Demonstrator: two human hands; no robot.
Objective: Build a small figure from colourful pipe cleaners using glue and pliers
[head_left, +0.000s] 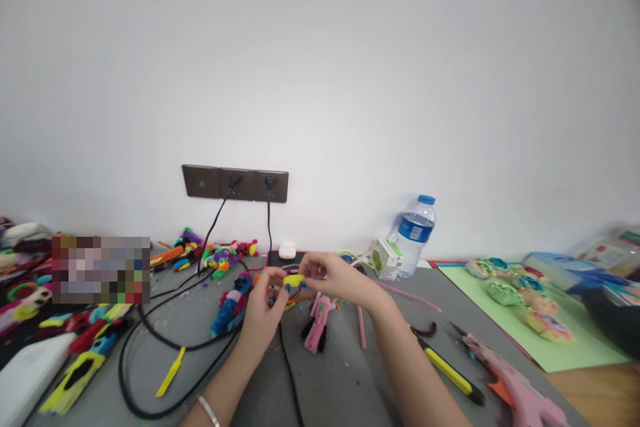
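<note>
Between my two hands, above the grey table, is a small fuzzy yellow piece (pixel 293 279) that looks like bent pipe cleaner. My left hand (pixel 265 299) pinches its left end between thumb and forefinger. At the other end, my right hand (pixel 334 277) grips it with the fingertips. Just below my hands lies a pink fuzzy figure (pixel 319 325) with black limbs. A blue fuzzy figure (pixel 229 310) rests left of my left hand. Pink pipe cleaner (pixel 361 328) lies near my right forearm.
Black cable (pixel 121 373) loops over the table's left side, near a yellow strip (pixel 171 372). On the right are a yellow-black cutter (pixel 447 370), a pink glue gun (pixel 525 383) and green paper (pixel 565 353). A water bottle (pixel 416 230) and small box (pixel 386 259) stand by the wall.
</note>
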